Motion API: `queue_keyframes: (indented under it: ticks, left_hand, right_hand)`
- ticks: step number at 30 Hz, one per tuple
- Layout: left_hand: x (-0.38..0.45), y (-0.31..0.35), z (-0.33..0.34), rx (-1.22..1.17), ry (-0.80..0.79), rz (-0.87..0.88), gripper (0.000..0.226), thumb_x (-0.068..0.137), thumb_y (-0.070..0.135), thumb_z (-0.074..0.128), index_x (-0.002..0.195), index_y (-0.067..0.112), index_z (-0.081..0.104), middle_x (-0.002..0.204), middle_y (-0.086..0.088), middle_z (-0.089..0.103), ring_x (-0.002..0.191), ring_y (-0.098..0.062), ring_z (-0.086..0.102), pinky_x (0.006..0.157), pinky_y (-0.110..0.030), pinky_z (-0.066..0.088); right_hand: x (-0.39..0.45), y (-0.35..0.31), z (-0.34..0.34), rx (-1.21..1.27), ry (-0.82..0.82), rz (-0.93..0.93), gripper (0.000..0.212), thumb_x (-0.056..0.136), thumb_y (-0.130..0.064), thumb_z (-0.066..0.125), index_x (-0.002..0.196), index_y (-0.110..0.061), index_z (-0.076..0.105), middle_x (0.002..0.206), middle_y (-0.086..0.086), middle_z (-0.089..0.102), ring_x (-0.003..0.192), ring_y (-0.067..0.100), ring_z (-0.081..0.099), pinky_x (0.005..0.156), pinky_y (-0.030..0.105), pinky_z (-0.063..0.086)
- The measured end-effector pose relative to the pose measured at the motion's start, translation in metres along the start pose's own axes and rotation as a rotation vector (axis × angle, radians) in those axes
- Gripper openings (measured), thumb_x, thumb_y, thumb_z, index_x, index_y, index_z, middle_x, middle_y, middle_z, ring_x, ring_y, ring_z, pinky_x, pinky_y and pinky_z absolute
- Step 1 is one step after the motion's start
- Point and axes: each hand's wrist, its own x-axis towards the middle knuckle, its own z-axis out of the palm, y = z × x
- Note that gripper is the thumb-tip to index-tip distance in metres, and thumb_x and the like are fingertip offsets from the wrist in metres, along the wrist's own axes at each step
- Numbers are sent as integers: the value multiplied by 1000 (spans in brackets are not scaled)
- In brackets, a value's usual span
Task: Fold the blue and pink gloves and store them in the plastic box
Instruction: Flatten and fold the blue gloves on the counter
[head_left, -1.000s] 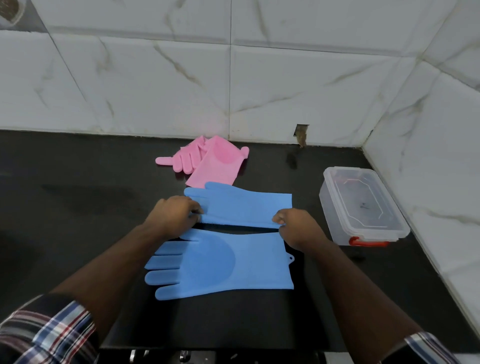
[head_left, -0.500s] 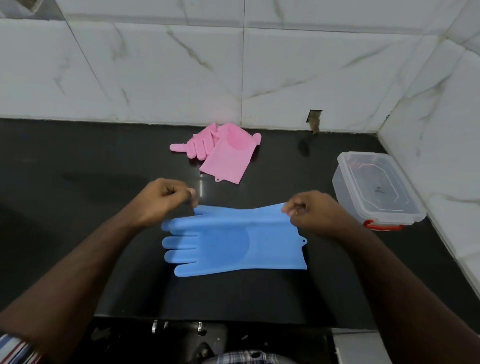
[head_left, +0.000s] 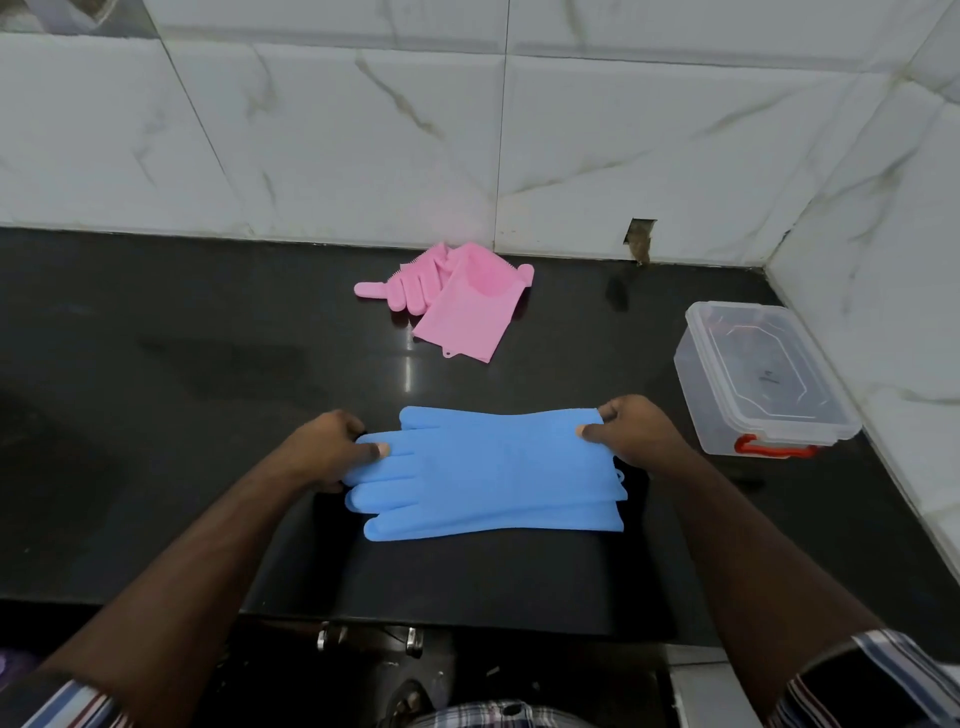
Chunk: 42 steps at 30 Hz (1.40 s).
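2 sky-blue silicone gloves (head_left: 488, 467) lie stacked flat on the black desk (head_left: 156, 415), fingers toward 9 o'clock, cuffs toward 3 o'clock, the lower one peeking out along the near edge. At 12 o'clock from them, the pink silicone gloves (head_left: 457, 306) lie overlapped near the wall. At 2 o'clock stands the clear rectangular plastic box (head_left: 763, 384), lid on, red latch at its near end.
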Motion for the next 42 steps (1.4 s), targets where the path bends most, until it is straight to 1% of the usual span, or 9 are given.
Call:
queue_keyframes:
  ticks: [3, 8, 11, 16, 20, 28, 31, 37, 42]
  left_hand:
    - [-2, -4, -3, -172, -52, -14, 26, 88, 25, 75, 90, 0, 67, 73, -11, 62, 51, -16, 55, 45, -24, 47]
    - [6, -7, -5, -395, -46, 5, 19, 88, 18, 75, 99, 2, 71, 80, -13, 72, 68, -20, 67, 58, -31, 55]
    - [14, 3, -9, -431, -1, 50, 14, 91, 13, 72, 99, 1, 71, 73, -11, 68, 54, -12, 61, 44, -22, 47]
    - [48, 28, -22, -306, 168, 150, 16, 87, 18, 75, 97, 6, 70, 81, -9, 68, 67, -19, 58, 57, -28, 48]
    - [61, 45, -26, 89, 389, 251, 29, 82, 24, 77, 109, 18, 68, 106, -1, 64, 93, -17, 61, 84, -31, 48]
    - [41, 25, 4, 362, 71, 536, 25, 79, 32, 81, 102, 31, 71, 105, 11, 62, 101, -9, 55, 88, -26, 45]
    - [38, 21, 5, 430, 65, 557, 30, 80, 38, 78, 108, 34, 69, 110, 14, 62, 108, -10, 53, 97, -34, 46]
    - [32, 22, -1, 486, 136, 611, 16, 87, 27, 66, 103, 30, 71, 107, 13, 64, 104, -9, 58, 91, -30, 48]
    - [28, 25, -6, 440, 184, 610, 14, 90, 24, 63, 100, 28, 70, 104, 12, 66, 97, -9, 60, 85, -32, 51]
  right_hand:
    - [-2, -4, 0, 79, 32, -10, 28, 69, -25, 76, 69, -6, 55, 67, 10, 55, 61, 21, 52, 60, 33, 41]
    - [-6, 0, -1, 272, 58, -59, 16, 84, -14, 69, 83, -13, 53, 77, 6, 57, 69, 18, 54, 62, 33, 44]
    - [-3, -3, -8, 378, 135, -110, 15, 87, -11, 70, 91, -12, 56, 86, 8, 63, 80, 22, 63, 71, 35, 52]
    - [14, -17, -26, 369, 249, -124, 18, 85, -20, 72, 96, -22, 58, 100, 7, 70, 94, 26, 69, 86, 48, 58]
    - [15, -18, -27, -33, 329, -188, 46, 88, -15, 68, 132, -16, 56, 129, 6, 61, 115, 25, 61, 98, 41, 51]
    - [5, 6, -10, -293, -41, -252, 29, 84, -19, 76, 112, -19, 71, 119, -3, 65, 100, 10, 58, 87, 19, 40]
    - [6, 13, -6, -314, -40, -257, 30, 82, -17, 77, 111, -18, 71, 119, -3, 62, 112, 14, 58, 91, 20, 39]
    - [6, 10, 1, -374, 88, -256, 13, 89, -11, 60, 88, -20, 69, 95, 0, 66, 93, 19, 63, 77, 27, 48]
    - [3, 17, -1, -452, 44, -303, 29, 89, -21, 66, 118, -21, 67, 116, -3, 61, 111, 18, 57, 93, 32, 48]
